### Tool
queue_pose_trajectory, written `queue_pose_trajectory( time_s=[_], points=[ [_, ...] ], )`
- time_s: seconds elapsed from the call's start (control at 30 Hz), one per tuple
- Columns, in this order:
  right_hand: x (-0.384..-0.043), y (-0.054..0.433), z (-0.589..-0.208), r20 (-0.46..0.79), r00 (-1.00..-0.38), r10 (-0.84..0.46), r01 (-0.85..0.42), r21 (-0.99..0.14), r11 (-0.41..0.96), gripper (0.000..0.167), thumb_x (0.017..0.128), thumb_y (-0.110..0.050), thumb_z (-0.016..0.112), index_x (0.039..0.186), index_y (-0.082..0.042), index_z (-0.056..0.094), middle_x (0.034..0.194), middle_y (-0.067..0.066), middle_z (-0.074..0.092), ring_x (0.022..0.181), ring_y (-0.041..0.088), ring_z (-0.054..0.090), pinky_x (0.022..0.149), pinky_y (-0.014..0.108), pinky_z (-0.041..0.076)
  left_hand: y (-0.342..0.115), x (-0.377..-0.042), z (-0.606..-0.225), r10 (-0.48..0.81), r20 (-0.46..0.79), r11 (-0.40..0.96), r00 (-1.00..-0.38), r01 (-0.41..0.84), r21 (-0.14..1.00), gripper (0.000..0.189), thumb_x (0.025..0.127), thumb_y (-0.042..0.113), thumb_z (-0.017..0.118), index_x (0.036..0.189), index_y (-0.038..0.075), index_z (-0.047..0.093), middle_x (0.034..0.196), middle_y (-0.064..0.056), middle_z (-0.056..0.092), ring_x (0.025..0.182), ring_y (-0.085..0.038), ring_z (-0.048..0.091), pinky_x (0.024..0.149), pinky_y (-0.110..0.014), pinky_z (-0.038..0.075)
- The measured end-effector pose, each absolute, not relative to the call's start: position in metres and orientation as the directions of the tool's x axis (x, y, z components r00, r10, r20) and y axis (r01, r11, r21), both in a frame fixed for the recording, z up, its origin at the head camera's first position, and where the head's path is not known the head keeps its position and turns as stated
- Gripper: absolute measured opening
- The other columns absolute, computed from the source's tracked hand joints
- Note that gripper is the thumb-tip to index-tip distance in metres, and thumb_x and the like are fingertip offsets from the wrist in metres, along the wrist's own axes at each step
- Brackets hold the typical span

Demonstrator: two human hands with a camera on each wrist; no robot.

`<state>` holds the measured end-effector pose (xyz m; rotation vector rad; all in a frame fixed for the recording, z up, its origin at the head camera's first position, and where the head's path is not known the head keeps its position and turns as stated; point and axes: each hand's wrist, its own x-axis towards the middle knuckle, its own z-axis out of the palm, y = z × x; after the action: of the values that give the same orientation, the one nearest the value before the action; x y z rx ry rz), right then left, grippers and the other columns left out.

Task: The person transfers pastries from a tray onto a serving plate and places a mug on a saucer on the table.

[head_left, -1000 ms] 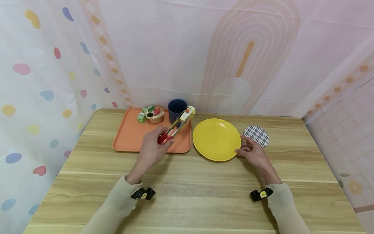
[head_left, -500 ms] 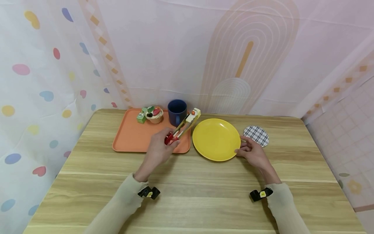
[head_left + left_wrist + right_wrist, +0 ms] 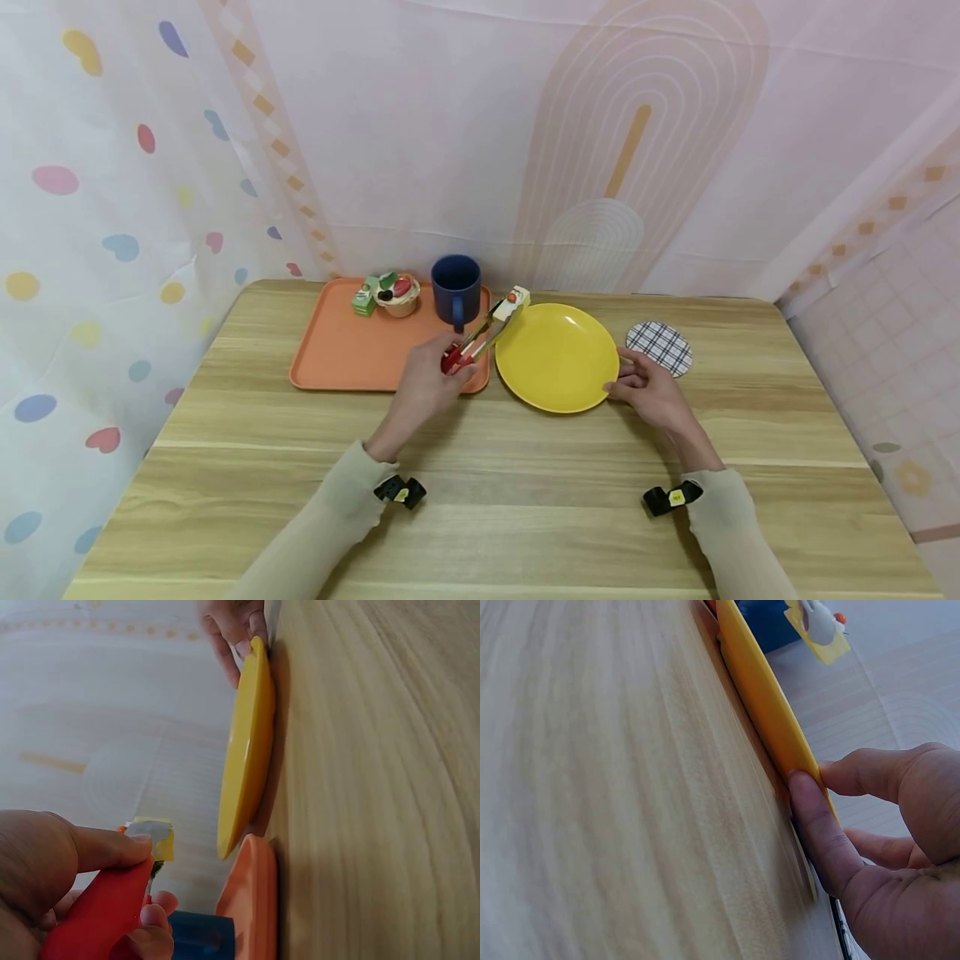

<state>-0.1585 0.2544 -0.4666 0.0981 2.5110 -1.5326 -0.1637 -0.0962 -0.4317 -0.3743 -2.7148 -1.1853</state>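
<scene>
My left hand [image 3: 429,377] grips the red handles of a pair of tongs [image 3: 455,358]. Between the tong tips is a small toy cake piece [image 3: 512,305], pale yellow with an orange dot on top. In the head view it overlaps the upper left rim of a yellow plate [image 3: 557,358]; the right wrist view has the cake piece [image 3: 826,634] raised above the plate's level. My right hand [image 3: 651,392] pinches the plate's right rim, thumb and fingers on either side of it.
An orange tray [image 3: 330,358] lies left of the plate, bearing a blue mug [image 3: 456,292], a toy cupcake [image 3: 397,296] and a small green cake piece [image 3: 363,298]. Right of the plate is a checked round coaster [image 3: 660,348]. A patterned curtain [image 3: 420,150] hangs behind the wooden table [image 3: 540,508].
My left hand has carried the tongs and cake piece rightward, from in front of the mug to the plate's left edge. The right hand and the plate have stayed put.
</scene>
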Motion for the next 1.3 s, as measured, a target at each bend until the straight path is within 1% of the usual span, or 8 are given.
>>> queue_pose_trajectory(
  time_s=[0.13, 0.23, 0.4, 0.63, 0.87, 1.03, 1.3],
  points=[
    [-0.158, 0.253, -0.467, -0.196, -0.979, -0.055, 0.150, -0.880, 0.451, 0.072, 0.096, -0.012, 0.072, 0.157, -0.005, 0.035, 0.133, 0.025, 0.061, 0.098, 0.014, 0.064, 0.078, 0.017, 0.054, -0.093, -0.164, -0.433, 0.168, 0.208, 0.648, -0.964, 0.266, 0.714, 0.028, 0.088, 0.012, 0.081, 0.111, 0.005, 0.067, 0.083, -0.010, 0.064, 0.067, -0.019, 0.049, 0.058, -0.028, 0.036],
    [-0.157, 0.253, -0.466, -0.195, -0.979, -0.056, 0.149, -0.880, 0.451, 0.072, 0.096, -0.012, 0.071, 0.157, -0.004, 0.035, 0.133, 0.026, 0.061, 0.099, 0.015, 0.065, 0.078, 0.017, 0.054, -0.089, -0.164, -0.435, 0.160, 0.167, 0.651, -0.973, 0.231, 0.723, 0.028, 0.089, 0.014, 0.080, 0.114, 0.007, 0.067, 0.080, -0.008, 0.060, 0.066, -0.018, 0.045, 0.057, -0.028, 0.032],
    [-0.158, 0.254, -0.464, -0.200, -0.978, -0.053, 0.153, -0.872, 0.465, 0.073, 0.096, -0.014, 0.072, 0.157, -0.004, 0.035, 0.133, 0.025, 0.061, 0.101, 0.018, 0.065, 0.078, 0.018, 0.054, -0.084, -0.166, -0.439, 0.164, 0.161, 0.642, -0.973, 0.229, 0.732, 0.028, 0.090, 0.016, 0.079, 0.115, 0.009, 0.067, 0.078, -0.006, 0.056, 0.065, -0.018, 0.045, 0.056, -0.028, 0.032],
    [-0.159, 0.254, -0.464, -0.206, -0.977, -0.051, 0.157, -0.865, 0.476, 0.072, 0.096, -0.014, 0.072, 0.157, -0.005, 0.036, 0.133, 0.025, 0.061, 0.101, 0.018, 0.065, 0.078, 0.018, 0.055, -0.079, -0.167, -0.442, 0.179, 0.139, 0.633, -0.974, 0.223, 0.742, 0.025, 0.092, 0.016, 0.078, 0.113, 0.010, 0.066, 0.081, -0.008, 0.059, 0.069, -0.020, 0.049, 0.058, -0.029, 0.036],
    [-0.158, 0.254, -0.465, -0.204, -0.978, -0.049, 0.156, -0.864, 0.479, 0.072, 0.096, -0.014, 0.072, 0.157, -0.006, 0.036, 0.133, 0.024, 0.062, 0.101, 0.018, 0.066, 0.078, 0.018, 0.055, -0.074, -0.171, -0.446, 0.193, 0.140, 0.657, -0.971, 0.234, 0.717, 0.022, 0.093, 0.016, 0.076, 0.112, 0.009, 0.067, 0.085, -0.006, 0.062, 0.073, -0.020, 0.053, 0.060, -0.030, 0.041],
    [-0.158, 0.254, -0.465, -0.207, -0.977, -0.049, 0.160, -0.867, 0.472, 0.072, 0.096, -0.014, 0.073, 0.157, -0.006, 0.036, 0.133, 0.024, 0.062, 0.101, 0.019, 0.066, 0.078, 0.018, 0.055, -0.071, -0.174, -0.445, 0.206, 0.098, 0.682, -0.974, 0.215, 0.699, 0.025, 0.093, 0.016, 0.076, 0.115, 0.007, 0.066, 0.088, -0.007, 0.063, 0.076, -0.020, 0.054, 0.062, -0.030, 0.043],
    [-0.158, 0.254, -0.465, -0.212, -0.976, -0.044, 0.167, -0.864, 0.475, 0.072, 0.096, -0.014, 0.073, 0.157, -0.006, 0.036, 0.133, 0.024, 0.062, 0.101, 0.018, 0.065, 0.078, 0.018, 0.054, -0.067, -0.179, -0.447, 0.207, 0.045, 0.715, -0.977, 0.183, 0.674, 0.024, 0.093, 0.016, 0.076, 0.112, 0.007, 0.065, 0.089, -0.007, 0.062, 0.076, -0.021, 0.056, 0.061, -0.029, 0.043]
  ],
)
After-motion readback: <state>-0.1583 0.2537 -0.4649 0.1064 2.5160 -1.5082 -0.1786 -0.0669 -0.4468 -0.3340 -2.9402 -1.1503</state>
